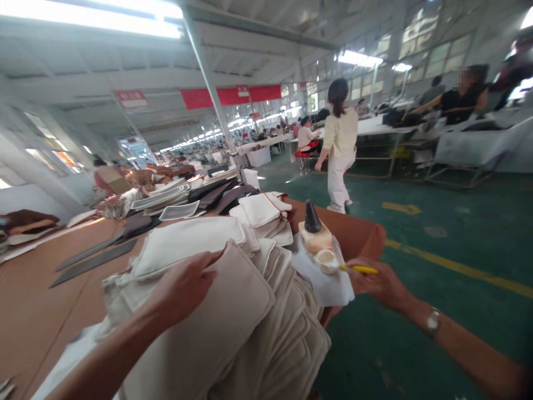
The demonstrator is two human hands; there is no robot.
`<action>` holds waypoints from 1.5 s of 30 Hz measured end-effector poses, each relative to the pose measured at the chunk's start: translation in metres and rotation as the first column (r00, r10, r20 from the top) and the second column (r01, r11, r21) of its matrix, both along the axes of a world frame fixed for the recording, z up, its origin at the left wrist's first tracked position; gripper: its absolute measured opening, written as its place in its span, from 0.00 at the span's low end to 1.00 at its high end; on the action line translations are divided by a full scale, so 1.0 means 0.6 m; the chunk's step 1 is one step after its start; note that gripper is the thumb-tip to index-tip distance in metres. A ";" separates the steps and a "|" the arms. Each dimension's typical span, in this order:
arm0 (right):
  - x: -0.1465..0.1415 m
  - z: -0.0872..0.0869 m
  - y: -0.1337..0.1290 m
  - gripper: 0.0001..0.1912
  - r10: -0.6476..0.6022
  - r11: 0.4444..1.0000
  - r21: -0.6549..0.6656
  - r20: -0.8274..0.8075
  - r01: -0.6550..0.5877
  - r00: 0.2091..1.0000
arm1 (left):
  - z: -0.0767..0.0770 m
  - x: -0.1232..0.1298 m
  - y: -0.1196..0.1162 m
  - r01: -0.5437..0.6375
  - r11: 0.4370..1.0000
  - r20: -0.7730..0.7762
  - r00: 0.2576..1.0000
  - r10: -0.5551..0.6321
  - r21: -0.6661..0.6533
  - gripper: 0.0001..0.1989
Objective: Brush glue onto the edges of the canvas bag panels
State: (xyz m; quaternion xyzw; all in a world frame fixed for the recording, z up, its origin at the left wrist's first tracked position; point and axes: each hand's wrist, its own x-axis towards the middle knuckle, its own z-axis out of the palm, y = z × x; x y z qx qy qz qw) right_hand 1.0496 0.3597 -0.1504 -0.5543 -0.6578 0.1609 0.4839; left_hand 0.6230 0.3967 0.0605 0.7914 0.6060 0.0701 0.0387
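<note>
My left hand [189, 286] pinches the upper edge of an off-white fabric panel [233, 294] with rounded corners. That panel lies over a fanned pile of similar pieces [287, 328] at the table's near side. Out to the right, my right hand [377, 283] grips a thin brush with a yellow handle [360, 269]. The brush's tip reaches into a small round cup [327, 261] of pale stuff, so its bristles are hidden. Behind the cup stands a pale bottle [315, 238] with a black cone-shaped top, both on a white sheet [306, 272].
Brown covering [33, 289] spreads over the table. Grey strips [95, 261], a white tray [180, 210] and several stacks of dark and light pieces [222, 194] lie farther back. A person in pale clothes [341, 144] is on the green floor [437, 233] beyond the table corner.
</note>
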 end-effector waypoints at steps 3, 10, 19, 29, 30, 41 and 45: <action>0.003 0.004 0.006 0.23 -0.171 0.984 -0.077 -0.162 0.161 0.972 | -0.013 0.008 -0.007 0.031 1.000 0.144 0.989 -0.030 -0.003 0.15; -0.054 0.085 0.006 0.21 -0.299 0.954 -0.104 -0.437 0.283 0.849 | -0.044 0.000 -0.032 0.096 0.992 0.469 0.882 -0.045 -0.086 0.20; -0.262 0.243 -0.002 0.14 0.367 0.927 0.237 -0.738 -0.291 0.566 | -0.058 0.010 -0.069 0.064 0.989 0.525 0.851 0.016 -0.135 0.19; -0.277 0.261 0.009 0.15 0.347 0.933 0.297 -0.587 -0.204 0.732 | -0.071 0.009 -0.105 0.182 0.972 0.420 0.878 -0.229 0.151 0.10; -0.274 0.259 0.003 0.15 0.364 0.928 0.284 -0.562 -0.240 0.743 | -0.074 0.010 -0.109 0.210 0.955 0.386 0.879 -0.279 0.212 0.10; -0.250 0.286 -0.022 0.10 0.471 0.882 0.260 -0.492 -0.393 0.732 | -0.080 0.012 -0.168 0.631 0.447 -0.387 0.760 -0.523 0.634 0.12; -0.241 0.292 -0.044 0.10 0.522 0.853 0.204 -0.360 -0.481 0.773 | -0.076 0.013 -0.173 0.643 0.414 -0.433 0.753 -0.496 0.644 0.13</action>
